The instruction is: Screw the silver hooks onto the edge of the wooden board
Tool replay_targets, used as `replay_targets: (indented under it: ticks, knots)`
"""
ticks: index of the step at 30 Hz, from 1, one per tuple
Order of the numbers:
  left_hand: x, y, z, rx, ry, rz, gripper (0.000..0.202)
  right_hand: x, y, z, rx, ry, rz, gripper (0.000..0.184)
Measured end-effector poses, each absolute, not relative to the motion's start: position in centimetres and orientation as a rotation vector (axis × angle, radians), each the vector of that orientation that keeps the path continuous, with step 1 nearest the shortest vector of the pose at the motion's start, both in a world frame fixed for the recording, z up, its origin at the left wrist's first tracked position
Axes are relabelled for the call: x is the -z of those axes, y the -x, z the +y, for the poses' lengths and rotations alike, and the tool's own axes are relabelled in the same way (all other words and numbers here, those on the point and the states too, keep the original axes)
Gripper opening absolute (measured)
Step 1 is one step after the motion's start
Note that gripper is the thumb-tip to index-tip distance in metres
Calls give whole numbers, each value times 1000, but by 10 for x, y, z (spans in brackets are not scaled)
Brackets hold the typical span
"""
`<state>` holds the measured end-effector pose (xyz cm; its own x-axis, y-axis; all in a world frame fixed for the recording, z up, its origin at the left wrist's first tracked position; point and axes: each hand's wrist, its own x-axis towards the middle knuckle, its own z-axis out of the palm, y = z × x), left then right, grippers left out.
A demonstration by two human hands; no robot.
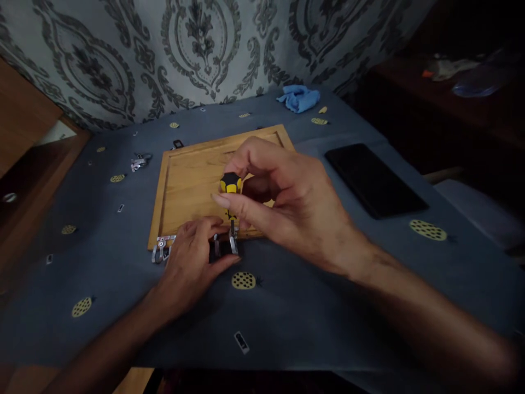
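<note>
A wooden panel point(192, 175) with a raised frame lies on the table. My right hand point(287, 197) is closed around the black-and-yellow handle of a short screwdriver point(231, 183), held upright with its shaft pointing down at the panel's near edge. Below the tip, a metal cabinet hinge point(233, 242) sits on that edge. My left hand point(191, 251) grips around this hinge, fingers over the panel's edge and thumb on the near side. Another hinge point(161, 245) is at the panel's near left corner, partly covered by my left hand. The screw itself is hidden.
A loose metal hinge point(140, 161) lies left of the panel, and a small dark clip point(177, 144) is at its far edge. To the right rests a black phone-like slab point(375, 179). A crumpled blue cloth point(299, 98) lies at the back of the blue tablecloth point(311, 328).
</note>
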<state>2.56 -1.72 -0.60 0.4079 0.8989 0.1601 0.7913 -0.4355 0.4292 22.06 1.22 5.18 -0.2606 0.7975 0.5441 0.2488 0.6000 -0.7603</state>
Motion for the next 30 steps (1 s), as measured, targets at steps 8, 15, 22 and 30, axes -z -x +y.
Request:
replay_targets:
  ticks: [8,15,22,30]
  knots:
    - [5,-25,-16,-552,-2403,1420,38,-58,-222,13,-914,748,-1810,15]
    - [4,-26,-15,-547,-2393,1421,40,-51,-217,17,-859,683,-1771,7]
    - [4,-26,-15,-547,-2374,1415,42,-44,-218,11,-878,766,-1639,15]
    - [3,-26,-16,-519,-2392,1426,40,-44,-222,3,-624,894,-1541,5]
